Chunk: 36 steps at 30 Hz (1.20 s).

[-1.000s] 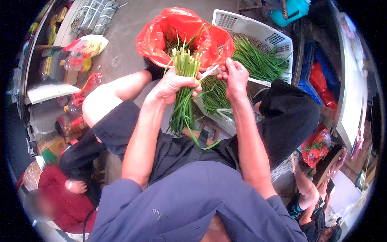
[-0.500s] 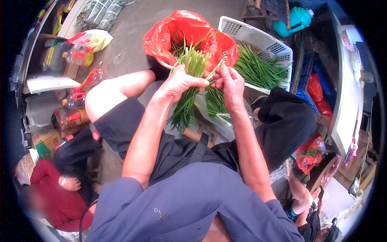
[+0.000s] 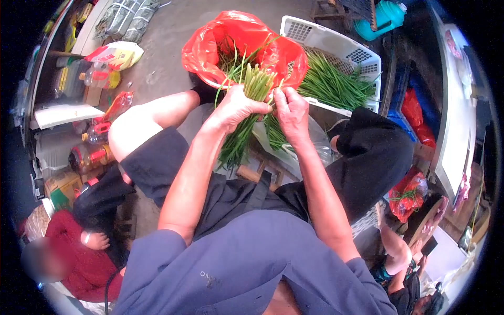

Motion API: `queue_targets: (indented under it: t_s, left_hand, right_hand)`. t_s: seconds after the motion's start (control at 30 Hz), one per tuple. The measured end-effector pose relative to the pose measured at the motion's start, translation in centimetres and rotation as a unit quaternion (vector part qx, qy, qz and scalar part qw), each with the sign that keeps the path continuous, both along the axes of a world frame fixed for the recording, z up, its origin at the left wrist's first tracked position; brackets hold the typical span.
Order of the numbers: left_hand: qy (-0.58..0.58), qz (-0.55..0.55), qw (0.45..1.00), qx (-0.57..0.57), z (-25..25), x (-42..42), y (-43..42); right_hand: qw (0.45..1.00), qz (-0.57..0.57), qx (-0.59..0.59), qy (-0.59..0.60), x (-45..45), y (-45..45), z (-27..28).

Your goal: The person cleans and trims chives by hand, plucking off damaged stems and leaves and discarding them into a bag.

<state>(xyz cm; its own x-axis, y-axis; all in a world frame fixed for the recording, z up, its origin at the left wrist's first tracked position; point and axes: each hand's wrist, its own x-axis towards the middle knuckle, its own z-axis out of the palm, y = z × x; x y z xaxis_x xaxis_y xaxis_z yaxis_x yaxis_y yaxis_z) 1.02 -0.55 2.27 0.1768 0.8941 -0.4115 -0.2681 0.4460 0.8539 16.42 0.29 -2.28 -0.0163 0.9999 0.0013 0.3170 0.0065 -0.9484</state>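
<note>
My left hand (image 3: 235, 109) is wrapped round a thick bunch of green chives (image 3: 258, 83), pale cut ends up and leaves hanging down over my lap. Close beside it, the fingers of my right hand (image 3: 294, 115) are pinched together at the bunch's right side, with a thin chive stalk poking up from the fingertips. Just beyond both hands stands a container lined with a red plastic bag (image 3: 205, 50), with loose green trimmings inside. More chives (image 3: 278, 131) lie below the hands, by a clear plastic bag (image 3: 315, 147).
A white perforated basket (image 3: 371, 55) with chives stands at the back right, near a turquoise jug (image 3: 386, 21). Bottles (image 3: 92, 155) line the left side. A person in a red top (image 3: 79, 257) sits at lower left; another person's leg (image 3: 394, 249) shows at lower right.
My right hand has moved left, closer to the bunch, and the stalk in it now stands more upright. My left hand keeps its hold on the chives.
</note>
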Motion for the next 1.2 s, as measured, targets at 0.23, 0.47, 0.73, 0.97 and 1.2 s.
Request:
queue_targets:
  t_s: [0.23,0.47,0.73,0.97,1.2]
  left_hand:
    - [0.003,-0.022,1.0,-0.011,0.2,-0.1,0.0]
    - [0.013,-0.032,0.999,-0.016,0.5,-0.2,0.1]
    - [0.03,-0.036,0.999,-0.01,0.5,-0.3,0.1]
    - [0.036,-0.029,0.999,-0.019,0.4,-0.4,0.1]
    - [-0.008,-0.025,1.0,-0.003,0.0,-0.8,0.3]
  right_hand:
    - [0.997,0.021,0.051,-0.058,0.1,0.0,0.4]
    - [0.999,0.021,-0.03,0.002,0.3,0.2,0.1]
    - [0.978,0.017,-0.155,0.136,0.2,0.1,1.7]
    - [0.967,-0.018,-0.17,0.187,0.1,0.3,1.5]
    - [0.934,-0.069,-0.2,0.287,0.4,0.6,0.3]
